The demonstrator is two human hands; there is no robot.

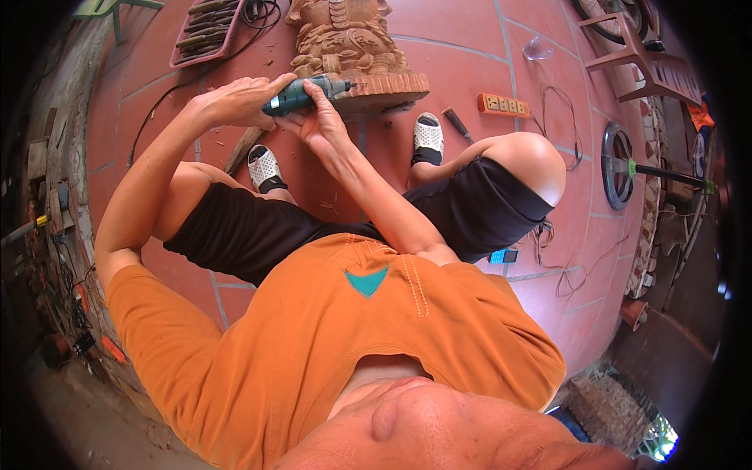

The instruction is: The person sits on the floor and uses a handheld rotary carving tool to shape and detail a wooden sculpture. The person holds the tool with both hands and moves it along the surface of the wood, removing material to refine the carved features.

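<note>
Both hands [286, 106] around green rotary tool [301, 94], tip against wooden carving [352, 47].

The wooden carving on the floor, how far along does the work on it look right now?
Mostly shaped: the wooden carving already shows deep relief detail above its base. In hand: both the left hand and right hand grip a green rotary tool, its tip at the left edge of the base. What is left cannot be judged; the top is out of frame. A tray of chisels lies unused nearby.
</note>
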